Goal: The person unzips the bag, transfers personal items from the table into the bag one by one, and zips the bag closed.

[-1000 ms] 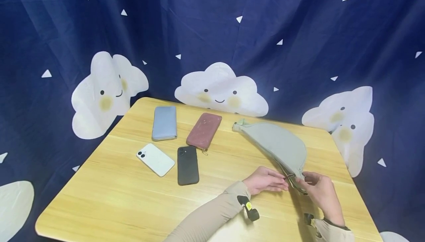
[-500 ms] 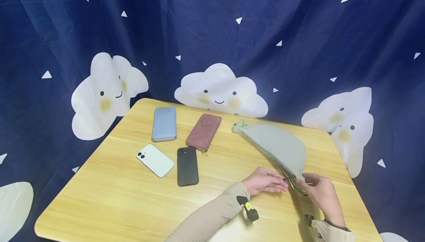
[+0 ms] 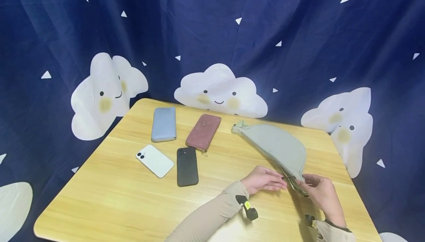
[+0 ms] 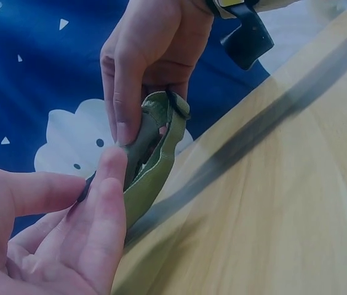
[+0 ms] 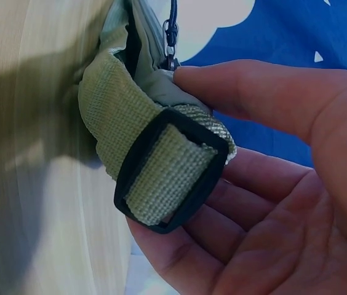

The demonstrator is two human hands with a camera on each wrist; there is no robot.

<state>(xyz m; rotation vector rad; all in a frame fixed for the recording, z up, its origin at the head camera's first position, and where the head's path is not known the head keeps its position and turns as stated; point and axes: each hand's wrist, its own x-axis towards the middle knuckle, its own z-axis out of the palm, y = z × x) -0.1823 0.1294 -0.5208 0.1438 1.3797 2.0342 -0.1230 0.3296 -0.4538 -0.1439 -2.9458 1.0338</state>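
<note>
A pale grey-green waist bag (image 3: 279, 144) lies at the right of the table, its near end raised off the wood. My right hand (image 3: 320, 194) grips that end, thumb on the fabric beside the zip and fingers behind the strap. In the right wrist view, the green webbing strap (image 5: 118, 107) runs through a black slider buckle (image 5: 207, 132). My left hand (image 3: 263, 181) pinches the dark zipper pull (image 4: 86, 187) between thumb and fingers. The zip slider (image 5: 171, 61) sits close to my right thumb tip.
Left of the bag lie a blue wallet (image 3: 164, 124), a dark red wallet (image 3: 203, 131) with a zip ring, a white phone (image 3: 155, 161) and a black phone (image 3: 187, 166). A blue cloud-print curtain (image 3: 212, 24) hangs behind the wooden table (image 3: 116, 197).
My left hand has shifted slightly left, away from the bag's end, with the zipper pull drawn out straighter. The right hand keeps its grip on the bag; the wallets and phones lie as before.
</note>
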